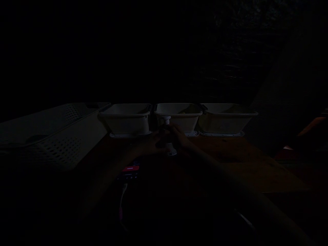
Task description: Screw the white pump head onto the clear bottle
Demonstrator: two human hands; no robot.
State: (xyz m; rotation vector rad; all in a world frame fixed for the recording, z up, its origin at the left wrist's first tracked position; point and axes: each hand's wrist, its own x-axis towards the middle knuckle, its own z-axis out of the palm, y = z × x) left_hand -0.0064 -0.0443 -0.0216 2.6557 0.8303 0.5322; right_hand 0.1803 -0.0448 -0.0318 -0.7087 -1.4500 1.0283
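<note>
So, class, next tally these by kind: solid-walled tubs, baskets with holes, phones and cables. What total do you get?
Tubs: 3
Basket with holes: 1
Lit phone: 1
Cable: 1
Total: 6

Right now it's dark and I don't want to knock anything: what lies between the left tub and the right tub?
The middle tub lies between the left tub and the right tub, dimly visible in the head view.

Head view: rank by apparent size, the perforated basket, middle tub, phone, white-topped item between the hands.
1. Perforated basket, though it also reaches nearer the camera
2. Middle tub
Phone and white-topped item: both smaller, too dark to rank.
</note>
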